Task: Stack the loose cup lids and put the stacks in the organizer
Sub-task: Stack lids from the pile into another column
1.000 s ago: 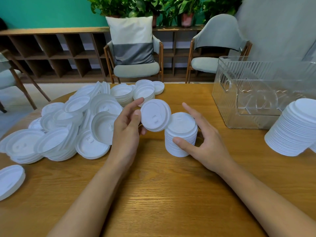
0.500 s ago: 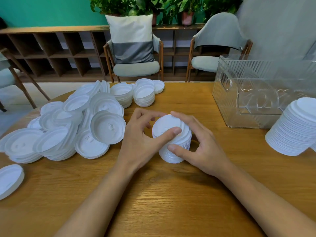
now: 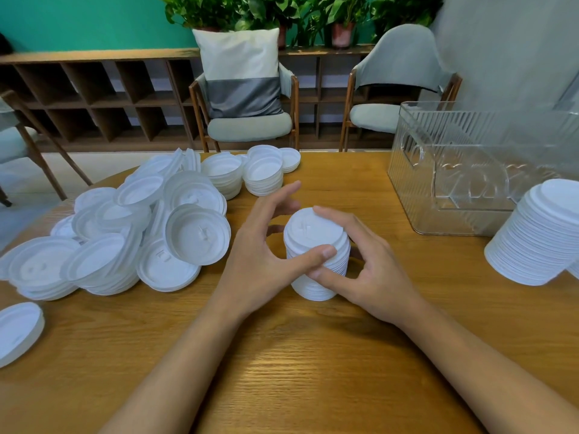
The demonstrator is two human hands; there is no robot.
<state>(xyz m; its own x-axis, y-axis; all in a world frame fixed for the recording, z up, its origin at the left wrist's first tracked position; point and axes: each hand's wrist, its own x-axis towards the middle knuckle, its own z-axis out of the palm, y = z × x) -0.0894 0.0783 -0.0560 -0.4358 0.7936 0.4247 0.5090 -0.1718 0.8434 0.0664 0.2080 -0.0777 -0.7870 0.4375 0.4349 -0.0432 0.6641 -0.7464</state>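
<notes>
Cup-lid stack: white, upright, in the middle of the wooden counter, just in front of the person.

Right hand: grips the stack, forefinger laid over the far rim of the top lid, thumb curled against the near side.

Left hand: loose and spread; only the thumb touches the stack, near its top at the front. The fingers are raised clear of it and a little blurred.

Change: a second ago the left hand held a lid tilted in the air beside the stack. Half a second ago both hands were closed over the top, pressing that lid down. Now the lid sits flat on top and the left fingers have lifted away. The right hand has kept its hold throughout.

Loose pile: unstacked lids heaped on the left of the counter, several tilted or upside down, unchanged.

Back stacks: low, at the far edge.

Single lid: apart, at the left edge.

Tall stack: leaning, on the right, near the organizer.

Organizer: clear ribbed box at the far right; no lids can be made out inside it.

Behind: two chairs, one with a cushion, and a low shelf.
</notes>
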